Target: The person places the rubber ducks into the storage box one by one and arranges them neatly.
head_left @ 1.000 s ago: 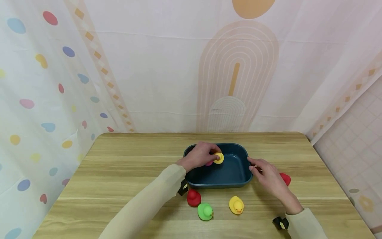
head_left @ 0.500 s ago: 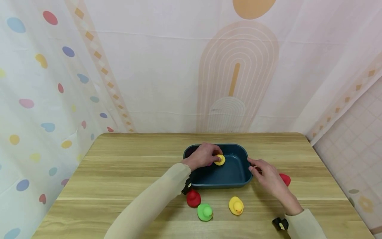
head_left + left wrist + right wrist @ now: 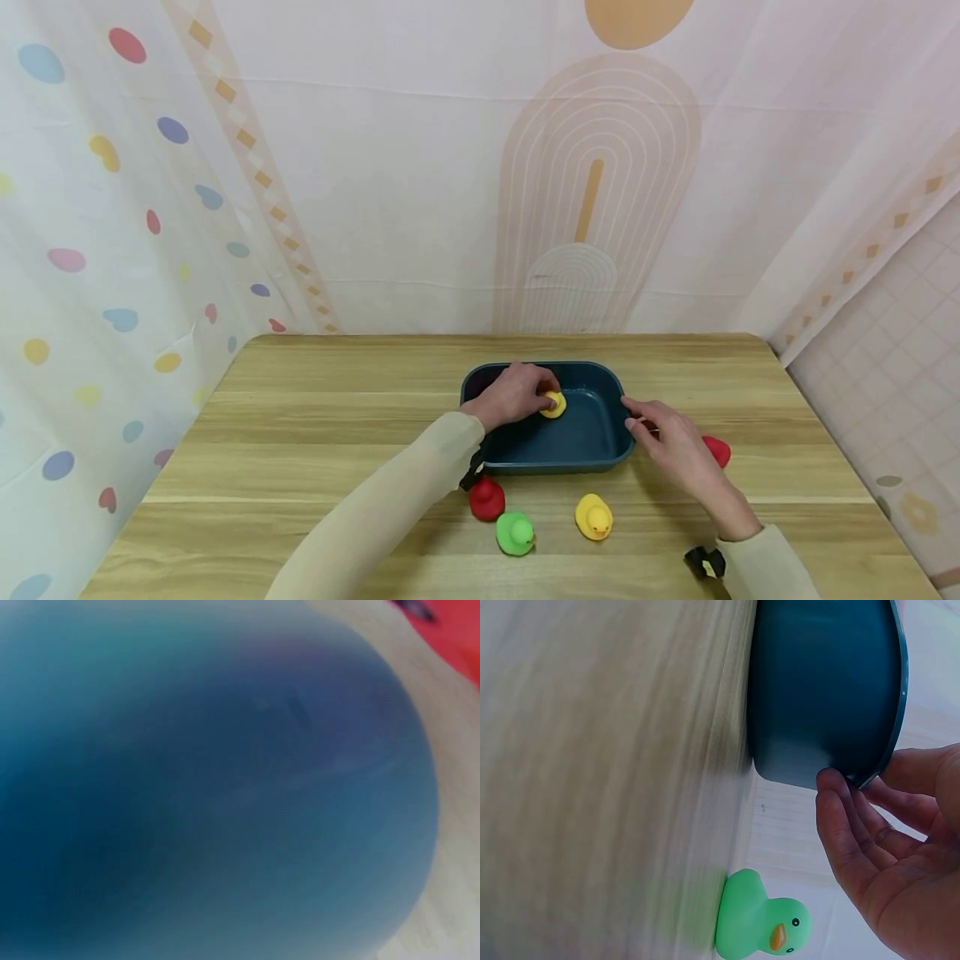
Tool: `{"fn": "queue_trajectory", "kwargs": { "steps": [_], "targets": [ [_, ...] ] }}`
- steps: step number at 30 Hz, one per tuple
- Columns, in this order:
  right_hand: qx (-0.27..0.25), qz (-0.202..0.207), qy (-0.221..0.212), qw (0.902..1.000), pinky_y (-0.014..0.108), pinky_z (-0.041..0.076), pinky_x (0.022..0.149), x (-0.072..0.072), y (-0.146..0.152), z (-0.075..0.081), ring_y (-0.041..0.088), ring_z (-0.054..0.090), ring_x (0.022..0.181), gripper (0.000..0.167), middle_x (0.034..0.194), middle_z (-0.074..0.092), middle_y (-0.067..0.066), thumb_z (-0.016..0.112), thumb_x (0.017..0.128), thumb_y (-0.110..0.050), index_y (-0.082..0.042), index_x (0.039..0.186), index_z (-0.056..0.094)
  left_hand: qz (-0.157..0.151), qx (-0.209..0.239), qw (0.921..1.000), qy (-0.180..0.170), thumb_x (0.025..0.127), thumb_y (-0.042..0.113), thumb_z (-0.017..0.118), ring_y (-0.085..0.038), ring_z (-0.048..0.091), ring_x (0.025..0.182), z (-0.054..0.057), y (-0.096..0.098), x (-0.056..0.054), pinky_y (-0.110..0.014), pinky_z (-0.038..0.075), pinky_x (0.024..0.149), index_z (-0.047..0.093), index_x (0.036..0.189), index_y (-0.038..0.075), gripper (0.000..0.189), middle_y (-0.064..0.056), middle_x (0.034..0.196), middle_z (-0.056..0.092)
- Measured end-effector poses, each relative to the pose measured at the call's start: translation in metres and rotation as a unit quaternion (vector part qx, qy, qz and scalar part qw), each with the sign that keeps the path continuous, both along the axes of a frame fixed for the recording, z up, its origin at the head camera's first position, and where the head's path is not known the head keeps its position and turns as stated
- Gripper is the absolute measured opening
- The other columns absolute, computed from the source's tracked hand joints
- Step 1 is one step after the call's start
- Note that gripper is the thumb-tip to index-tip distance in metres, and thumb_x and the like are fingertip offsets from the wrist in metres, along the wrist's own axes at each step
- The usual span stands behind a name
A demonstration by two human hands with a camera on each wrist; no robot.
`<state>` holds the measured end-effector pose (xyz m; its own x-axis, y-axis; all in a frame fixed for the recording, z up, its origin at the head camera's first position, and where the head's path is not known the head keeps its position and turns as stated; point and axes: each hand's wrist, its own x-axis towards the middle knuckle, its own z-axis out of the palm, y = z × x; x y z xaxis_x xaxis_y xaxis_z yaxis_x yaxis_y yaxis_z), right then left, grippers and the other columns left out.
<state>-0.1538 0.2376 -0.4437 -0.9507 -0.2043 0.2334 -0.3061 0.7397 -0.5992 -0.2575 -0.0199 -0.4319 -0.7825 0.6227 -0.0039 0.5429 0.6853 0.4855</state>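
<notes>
Inside a dark blue rectangular tub (image 3: pixel 570 433), my left hand (image 3: pixel 513 394) pinches a small yellow rubber duck (image 3: pixel 555 405) low over the floor of the tub. The tub's outer wall (image 3: pixel 247 825) fills the left wrist view as a blur. My right hand (image 3: pixel 667 429) pinches the tub's right rim; the right wrist view shows thumb and fingers (image 3: pixel 847 832) at its corner. In front of the tub sit a red duck (image 3: pixel 487 499), a green duck (image 3: pixel 516 533) and another yellow duck (image 3: pixel 594 517).
A red toy (image 3: pixel 716 451) lies beside my right hand, partly hidden. In the right wrist view a green duck (image 3: pixel 757 919) sits near the tub. The wooden table (image 3: pixel 337 400) ends at a patterned curtain (image 3: pixel 412 208). Black wrist cameras (image 3: pixel 705 562) hang under both sleeves.
My left hand has shifted slightly right and lower into the tub with the yellow duck. A pink patch seen under that hand is now hidden. The right hand stays at the rim.
</notes>
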Motion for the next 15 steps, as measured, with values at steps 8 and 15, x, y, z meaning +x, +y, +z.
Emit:
{"fn": "queue_trajectory", "kwargs": {
  "steps": [8,15],
  "targets": [
    [0.001,-0.001,0.002,1.0,0.042,0.061,0.082,0.0,0.0,0.0,0.025,0.067,0.095,0.036,0.122,0.069,0.02,0.065,0.101,-0.005,0.005,0.136,0.064,-0.002,0.006,0.9999,0.008,0.099,0.019,0.072,-0.016,0.06,0.087,0.005,-0.002,0.005,-0.028,0.05,0.084,0.076,0.118,0.007,0.022,-0.003,0.104,0.075],
    [0.001,0.0,0.001,1.0,0.039,0.061,0.08,0.001,0.0,0.0,0.023,0.066,0.093,0.036,0.121,0.07,0.019,0.065,0.101,-0.005,0.004,0.136,0.065,0.03,0.066,0.9964,-0.044,0.104,0.024,0.065,-0.017,0.064,0.076,0.022,-0.012,0.016,-0.03,0.056,0.072,0.072,0.129,0.009,0.03,-0.007,0.114,0.073]
  ]
}}
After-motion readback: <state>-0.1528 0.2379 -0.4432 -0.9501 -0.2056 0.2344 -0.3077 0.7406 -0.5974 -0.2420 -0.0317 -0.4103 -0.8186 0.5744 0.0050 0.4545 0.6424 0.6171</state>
